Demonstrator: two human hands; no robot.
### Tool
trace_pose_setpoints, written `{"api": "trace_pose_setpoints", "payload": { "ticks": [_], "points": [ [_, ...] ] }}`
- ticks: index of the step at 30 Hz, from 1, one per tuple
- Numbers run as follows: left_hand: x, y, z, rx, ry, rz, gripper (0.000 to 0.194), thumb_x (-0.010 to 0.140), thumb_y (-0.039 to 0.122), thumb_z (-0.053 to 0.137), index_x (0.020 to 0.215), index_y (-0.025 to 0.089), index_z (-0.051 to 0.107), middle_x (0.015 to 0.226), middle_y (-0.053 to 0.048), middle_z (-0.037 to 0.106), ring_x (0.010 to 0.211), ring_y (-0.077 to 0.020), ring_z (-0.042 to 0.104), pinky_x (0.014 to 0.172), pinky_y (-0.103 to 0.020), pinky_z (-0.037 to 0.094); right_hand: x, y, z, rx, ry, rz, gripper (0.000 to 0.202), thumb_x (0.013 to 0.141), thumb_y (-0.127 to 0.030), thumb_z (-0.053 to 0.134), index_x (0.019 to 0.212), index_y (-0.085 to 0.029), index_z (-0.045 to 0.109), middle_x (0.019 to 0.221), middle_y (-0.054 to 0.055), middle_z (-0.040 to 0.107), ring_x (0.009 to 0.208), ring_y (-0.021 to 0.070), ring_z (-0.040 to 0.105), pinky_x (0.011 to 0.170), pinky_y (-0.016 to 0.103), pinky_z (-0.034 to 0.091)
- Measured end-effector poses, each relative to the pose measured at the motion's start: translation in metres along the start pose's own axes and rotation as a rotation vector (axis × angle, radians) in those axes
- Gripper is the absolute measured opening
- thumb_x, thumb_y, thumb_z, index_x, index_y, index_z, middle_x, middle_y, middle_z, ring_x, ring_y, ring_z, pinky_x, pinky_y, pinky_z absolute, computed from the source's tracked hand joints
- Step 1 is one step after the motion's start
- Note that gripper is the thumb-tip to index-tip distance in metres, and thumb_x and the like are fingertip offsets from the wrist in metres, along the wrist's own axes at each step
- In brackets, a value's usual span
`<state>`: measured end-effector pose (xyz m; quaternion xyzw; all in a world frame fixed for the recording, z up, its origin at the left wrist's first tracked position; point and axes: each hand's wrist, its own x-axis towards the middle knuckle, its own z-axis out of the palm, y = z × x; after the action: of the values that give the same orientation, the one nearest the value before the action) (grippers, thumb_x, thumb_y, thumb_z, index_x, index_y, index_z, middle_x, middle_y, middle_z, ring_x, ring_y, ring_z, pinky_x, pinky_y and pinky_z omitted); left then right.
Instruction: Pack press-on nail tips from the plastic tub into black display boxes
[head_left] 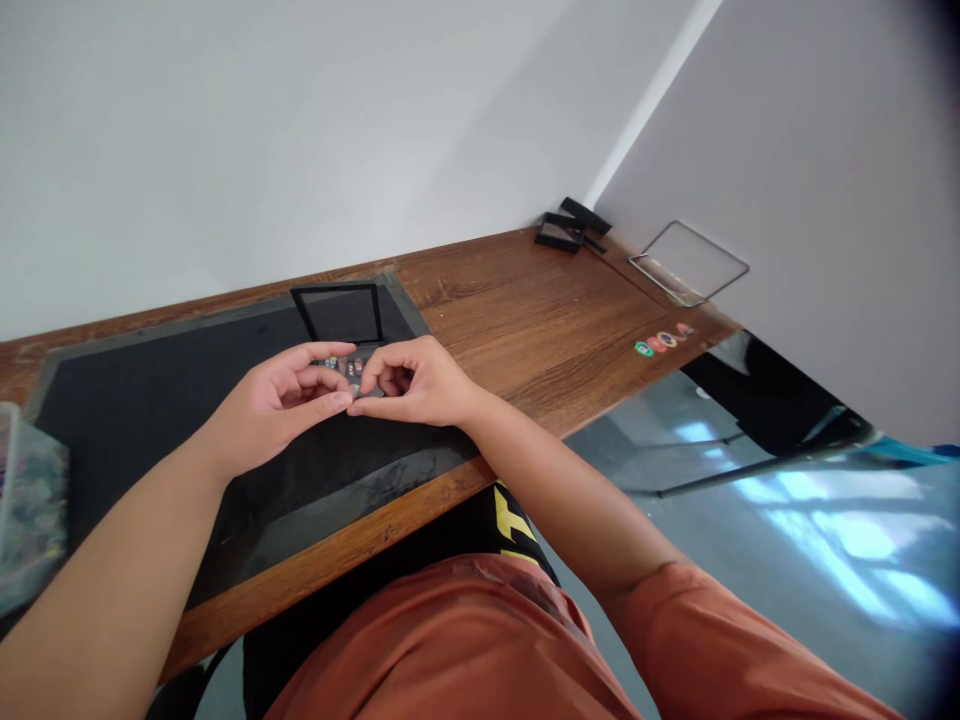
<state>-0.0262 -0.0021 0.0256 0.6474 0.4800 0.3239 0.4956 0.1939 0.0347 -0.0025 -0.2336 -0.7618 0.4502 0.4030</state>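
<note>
A small black case [362, 352] lies on the black mat, its clear black-framed lid [341, 313] standing up at the back. Several tiny coloured pieces [351, 368] show inside it, between my hands. My left hand [289, 392] is curled at the case's left and front side, thumb and fingers close together. From the right, my right hand [412, 382] bends its fingers over the case's front right part, index finger and thumb pinched. The fingertips of both hands almost meet at the front. What is pinched between them is too small or hidden to tell.
The black mat [157, 400] covers the left part of the wooden table [487, 300]. A clear tub [34, 500] stands at far left. Black boxes [562, 232], a wire frame [690, 262] and several round stickers [660, 342] are on the right. Walls close off the back and right.
</note>
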Motion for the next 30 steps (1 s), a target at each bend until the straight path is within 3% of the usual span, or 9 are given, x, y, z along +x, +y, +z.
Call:
{"api": "trace_pose_setpoints", "payload": {
  "ticks": [3, 9, 15, 21, 27, 30],
  "points": [
    [0.000, 0.001, 0.001, 0.007, 0.008, -0.017, 0.063, 0.081, 0.045, 0.079, 0.135, 0.021, 0.059, 0.092, -0.004, 0.073, 0.086, -0.0170, 0.068, 0.082, -0.028, 0.056, 0.001, 0.002, -0.001, -0.012, 0.007, -0.007, 0.037, 0.075, -0.047, 0.083, 0.078, -0.016, 0.065, 0.056, -0.008, 0.046, 0.052, 0.0057, 0.037, 0.052, 0.021, 0.031],
    [-0.001, 0.003, -0.001, 0.021, -0.035, -0.035, 0.063, 0.082, 0.048, 0.077, 0.136, 0.022, 0.058, 0.096, -0.005, 0.071, 0.081, -0.0152, 0.062, 0.070, -0.025, 0.052, 0.002, 0.006, -0.001, 0.033, -0.003, -0.055, 0.032, 0.085, -0.044, 0.076, 0.100, -0.016, 0.072, 0.063, -0.007, 0.047, 0.054, 0.0059, 0.035, 0.053, 0.021, 0.033],
    [-0.002, 0.005, 0.000, 0.028, -0.052, -0.015, 0.062, 0.084, 0.047, 0.076, 0.136, 0.021, 0.057, 0.095, -0.004, 0.070, 0.084, -0.0158, 0.064, 0.077, -0.027, 0.054, 0.001, 0.007, -0.001, 0.030, -0.027, -0.050, 0.027, 0.086, -0.036, 0.076, 0.102, -0.015, 0.074, 0.063, -0.007, 0.049, 0.054, 0.0058, 0.035, 0.054, 0.021, 0.033],
    [-0.002, 0.006, 0.002, 0.033, -0.075, -0.019, 0.063, 0.083, 0.048, 0.075, 0.136, 0.021, 0.058, 0.105, -0.009, 0.072, 0.096, -0.0214, 0.068, 0.088, -0.034, 0.056, 0.000, 0.003, 0.000, 0.002, -0.082, -0.009, 0.028, 0.088, -0.038, 0.072, 0.104, -0.015, 0.072, 0.065, -0.006, 0.049, 0.057, 0.0069, 0.038, 0.055, 0.021, 0.035],
    [-0.002, 0.011, -0.004, 0.048, 0.007, 0.025, 0.062, 0.080, 0.049, 0.077, 0.132, 0.019, 0.061, 0.089, -0.003, 0.067, 0.081, -0.0161, 0.062, 0.078, -0.029, 0.053, 0.004, 0.002, -0.006, 0.000, 0.054, 0.034, 0.034, 0.093, -0.038, 0.065, 0.117, -0.014, 0.068, 0.066, -0.005, 0.050, 0.056, 0.0077, 0.039, 0.055, 0.022, 0.034],
    [-0.002, 0.008, -0.010, 0.151, 0.127, 0.034, 0.060, 0.081, 0.052, 0.074, 0.130, 0.020, 0.062, 0.093, -0.005, 0.069, 0.083, -0.0169, 0.062, 0.078, -0.029, 0.051, 0.006, 0.007, -0.014, -0.151, 0.104, 0.070, 0.033, 0.094, -0.035, 0.062, 0.119, -0.015, 0.068, 0.068, -0.004, 0.053, 0.059, 0.0090, 0.043, 0.058, 0.023, 0.036]
  ]
}}
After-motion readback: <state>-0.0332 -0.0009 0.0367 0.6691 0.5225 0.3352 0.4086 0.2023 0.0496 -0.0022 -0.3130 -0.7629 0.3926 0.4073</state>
